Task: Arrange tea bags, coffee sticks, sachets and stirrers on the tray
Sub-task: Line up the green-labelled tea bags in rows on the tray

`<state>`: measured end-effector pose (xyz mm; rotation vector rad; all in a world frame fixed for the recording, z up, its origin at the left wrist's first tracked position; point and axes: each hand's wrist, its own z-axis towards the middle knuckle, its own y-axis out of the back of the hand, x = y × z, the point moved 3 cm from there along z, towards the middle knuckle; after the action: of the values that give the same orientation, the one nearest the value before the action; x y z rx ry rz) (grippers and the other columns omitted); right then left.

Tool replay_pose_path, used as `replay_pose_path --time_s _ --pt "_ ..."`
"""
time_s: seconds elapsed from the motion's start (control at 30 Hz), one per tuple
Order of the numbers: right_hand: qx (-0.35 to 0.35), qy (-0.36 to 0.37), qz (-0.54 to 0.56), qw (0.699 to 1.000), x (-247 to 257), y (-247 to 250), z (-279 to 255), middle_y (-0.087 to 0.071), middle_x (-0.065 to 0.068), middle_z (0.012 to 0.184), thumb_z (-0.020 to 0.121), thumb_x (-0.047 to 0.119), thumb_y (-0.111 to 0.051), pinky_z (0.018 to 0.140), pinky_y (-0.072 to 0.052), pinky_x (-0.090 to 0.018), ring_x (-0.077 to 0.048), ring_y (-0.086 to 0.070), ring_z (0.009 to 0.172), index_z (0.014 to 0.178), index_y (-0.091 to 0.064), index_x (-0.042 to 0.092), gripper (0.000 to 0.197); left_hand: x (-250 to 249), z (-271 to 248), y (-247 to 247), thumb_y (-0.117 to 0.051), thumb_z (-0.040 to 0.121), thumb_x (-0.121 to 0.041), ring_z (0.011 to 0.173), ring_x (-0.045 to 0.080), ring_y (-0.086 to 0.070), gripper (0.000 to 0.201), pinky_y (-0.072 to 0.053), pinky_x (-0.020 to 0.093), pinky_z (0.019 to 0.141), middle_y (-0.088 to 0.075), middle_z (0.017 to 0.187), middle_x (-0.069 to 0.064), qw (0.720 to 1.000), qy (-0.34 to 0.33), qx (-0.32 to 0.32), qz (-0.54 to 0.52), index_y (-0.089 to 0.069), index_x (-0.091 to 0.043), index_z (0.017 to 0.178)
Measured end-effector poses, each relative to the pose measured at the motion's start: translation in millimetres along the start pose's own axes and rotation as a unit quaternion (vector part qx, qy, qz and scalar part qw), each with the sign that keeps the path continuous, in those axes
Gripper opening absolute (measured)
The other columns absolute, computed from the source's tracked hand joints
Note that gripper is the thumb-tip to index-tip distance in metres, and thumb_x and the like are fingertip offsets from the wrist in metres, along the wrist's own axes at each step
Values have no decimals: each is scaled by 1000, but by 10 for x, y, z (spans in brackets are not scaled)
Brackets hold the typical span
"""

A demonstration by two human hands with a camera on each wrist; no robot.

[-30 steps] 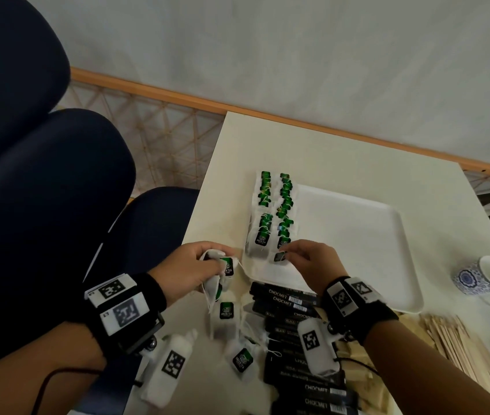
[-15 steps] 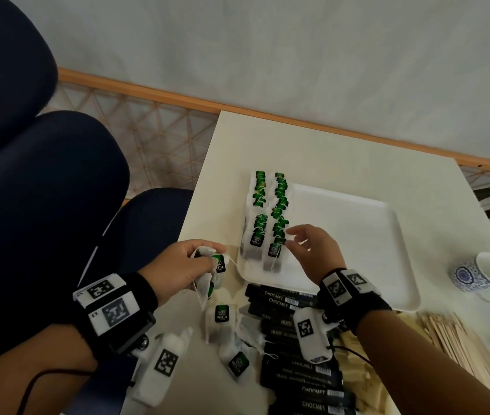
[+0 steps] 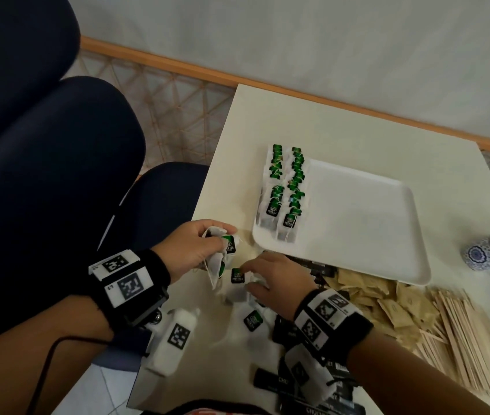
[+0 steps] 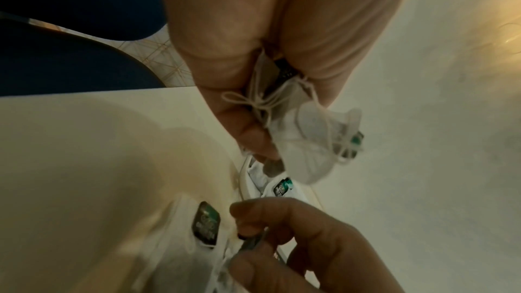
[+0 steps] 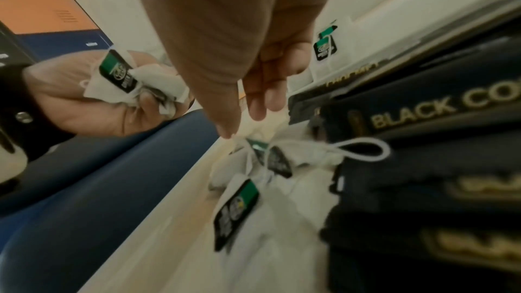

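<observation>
Two hands over the loose tea bags at the near counter edge.

Nearest, the right hand [image 3: 270, 275] reaches down with straight, narrow-spread fingers [image 5: 255, 106] at a loose tea bag [image 3: 237, 276], just under its fingertips; its long axis can't be told. The left hand [image 3: 195, 250] beside it clutches a bunch [image 5: 132, 81]. Only the left-wrist view shows the bunch's tangled strings. Farther off, two rows of bags [image 3: 282, 187] lie along the tray [image 3: 357, 223] left side.

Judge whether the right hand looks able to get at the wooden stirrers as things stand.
Probably yes. The right hand is down among loose tea bags and appears to hold nothing, and the stirrers lie uncovered on its own side of the table, beside the brown sachets.
</observation>
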<state>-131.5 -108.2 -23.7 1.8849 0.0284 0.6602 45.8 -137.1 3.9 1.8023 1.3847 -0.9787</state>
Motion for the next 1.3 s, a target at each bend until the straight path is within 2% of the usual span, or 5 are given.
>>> replay_pose_path --time_s 0.2,0.4,0.7,0.87,1.3 --pt "34 -77 -22 996 72 -93 189 -49 3 121 84 47 -61 93 -43 -33 -17 -46 115 128 -51 28 49 128 -125 73 -57 90 -2 66 8 -60 25 -48 18 52 -66 89 5 1000 12 -3 -5 -69 -17 105" --pt "70 -85 12 994 51 -97 270 -56 0 102 81 36 -69 82 -46 -31 -18 -54 96 102 -65 21 26 170 -182 147 -57 90 -2 74 12 -61 25 -51 21 59 -66 94 8 1000 8 -6 -3 -69 -18 104" --pt "-57 -63 119 989 -124 448 118 -70 12 93 92 24 -58 69 -43 -11 0 -58 70 103 -74 22 19 202 -131 153 -56 91 -1 67 9 -60 26 -49 18 53 -63 85 3 1000 15 3 -1 -68 -18 106" --pt "-116 -109 111 981 -373 660 294 -71 5 104 91 23 -59 87 -50 -31 -12 -64 93 102 -73 24 19 181 -63 99 -54 90 -1 72 10 -61 29 -49 18 51 -66 97 6 1000 27 4 10 -69 -20 106" --pt "-96 -154 82 980 -629 652 759 -69 5 105 92 25 -56 82 -47 -27 -15 -61 95 107 -70 24 21 195 75 57 -56 92 -5 73 7 -62 25 -48 17 53 -66 93 0 999 43 17 29 -66 -19 110"
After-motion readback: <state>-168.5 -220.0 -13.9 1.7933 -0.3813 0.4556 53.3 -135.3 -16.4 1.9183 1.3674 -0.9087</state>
